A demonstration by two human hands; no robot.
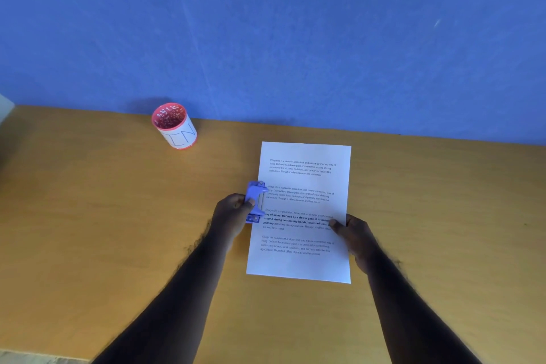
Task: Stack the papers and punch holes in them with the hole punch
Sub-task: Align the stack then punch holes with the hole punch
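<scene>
The papers [301, 213] under my fingers are white with black printed text, some lines bold. Against their left edge, the hole punch [256, 201] is violet-blue. Far left of the papers, the cup [174, 125] is white outside, red with white flecks inside. The worktop [118, 216] is ochre wood; the wall [295, 32] is blue.

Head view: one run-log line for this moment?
left hand: grips hole punch on papers' left edge | right hand: holds right edge | cup: apart, rear left
</scene>
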